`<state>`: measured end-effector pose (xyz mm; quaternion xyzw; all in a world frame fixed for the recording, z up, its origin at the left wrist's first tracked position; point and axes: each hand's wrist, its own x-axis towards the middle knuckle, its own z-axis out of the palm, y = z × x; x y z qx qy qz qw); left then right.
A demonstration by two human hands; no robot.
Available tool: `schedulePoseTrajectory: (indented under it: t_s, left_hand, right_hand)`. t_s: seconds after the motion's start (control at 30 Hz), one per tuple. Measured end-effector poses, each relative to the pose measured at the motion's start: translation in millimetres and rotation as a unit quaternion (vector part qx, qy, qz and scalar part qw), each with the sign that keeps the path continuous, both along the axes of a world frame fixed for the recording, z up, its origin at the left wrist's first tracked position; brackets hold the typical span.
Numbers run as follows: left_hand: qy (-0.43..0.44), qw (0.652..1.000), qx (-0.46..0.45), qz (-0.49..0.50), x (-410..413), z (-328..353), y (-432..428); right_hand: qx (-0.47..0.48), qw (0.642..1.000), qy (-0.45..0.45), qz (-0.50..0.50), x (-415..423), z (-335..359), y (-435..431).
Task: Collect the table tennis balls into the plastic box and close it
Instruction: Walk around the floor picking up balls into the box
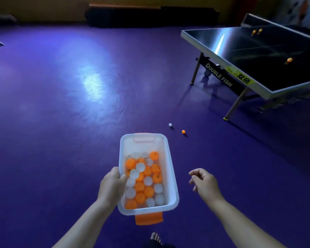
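Left grip [113, 185] clamped on plastic box [170, 176] rim; right grip [203, 183] loosely curled, empty. White ball [170, 124], orange ball [183, 131] on open floor [61, 104] near desk [191, 35] leg.

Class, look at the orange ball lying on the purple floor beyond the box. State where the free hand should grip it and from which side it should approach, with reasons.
Probably from straight above. The orange ball sits alone on the flat floor, apart from the white ball, so nothing blocks its sides. Being round, it offers no handle: pinch across its widest part with the fingers of the right hand, which is empty, while the left hand holds the plastic box.
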<state>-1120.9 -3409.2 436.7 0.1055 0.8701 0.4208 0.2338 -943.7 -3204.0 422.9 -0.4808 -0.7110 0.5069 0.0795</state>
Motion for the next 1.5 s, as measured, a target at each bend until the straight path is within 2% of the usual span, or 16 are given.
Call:
schedulePoseTrajectory:
  t_s: [0.33,0.73,1.07,1.27,1.5]
  left_hand:
    - [0.008,0.998,-0.034,-0.048,-107.3,-8.9,160.1]
    - [0.023,0.981,-0.062,-0.18,-298.5,-10.3,347.4]
    - [0.009,0.957,-0.138,-0.256,-376.5,-44.5,505.2]
    - [0.0,0.962,-0.173,-0.212,-410.4,-81.0,626.3]
    - [-0.01,0.975,-0.202,-0.088,-451.4,-130.1,731.8]
  right_hand:
    - [0.01,1.0,-0.001,-0.028,-110.8,5.9,139.1]
    - [0.02,0.979,-0.009,-0.203,-246.6,8.9,272.7]
    - [-0.027,0.95,-0.025,-0.31,-284.7,-20.6,382.7]
    - [-0.051,0.961,-0.042,-0.27,-329.7,-64.4,523.8]
    - [-0.105,0.977,-0.115,-0.149,-396.4,-125.6,686.7]
